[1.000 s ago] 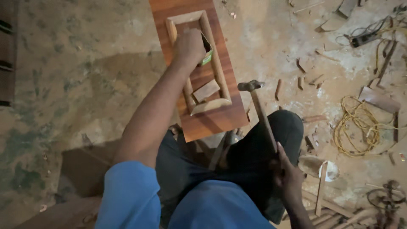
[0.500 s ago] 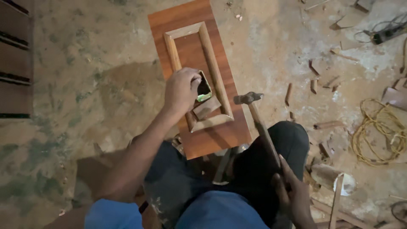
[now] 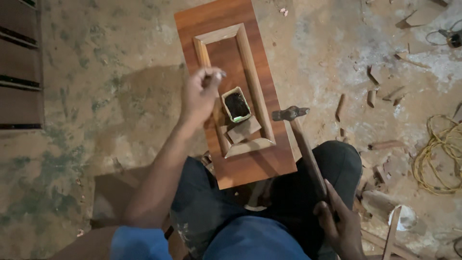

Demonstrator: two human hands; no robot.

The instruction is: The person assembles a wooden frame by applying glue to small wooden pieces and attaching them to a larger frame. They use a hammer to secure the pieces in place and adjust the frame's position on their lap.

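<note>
- the left hand point(image 3: 199, 94) hovers over the left rail of the frame, its grip pinched together on something small and pale at the fingertips point(image 3: 216, 75) (too small to tell what).
- the right hand point(image 3: 339, 228) is low at the right, grip clamped round the end of the wooden handle of a steel-headed hammer point(image 3: 303, 144); the head points up and left, just off the panel's right edge.
- just right of the left hand sits a small open container with a pale rim and dark contents point(image 3: 236, 104), inside the frame.
- below it lies a small flat brown wooden block point(image 3: 244, 130), touching the container's lower edge.
- both lie within a rectangular frame of pale wooden moulding point(image 3: 248, 72), which lies flat on a reddish-brown wooden panel point(image 3: 255, 163).
- the panel's near end rests across the person's dark-trousered knees point(image 3: 337, 163).
- on the dusty concrete floor point(image 3: 96, 96) are wood offcuts point(image 3: 371, 96) and a coil of yellow cord point(image 3: 440, 154) to the right.
</note>
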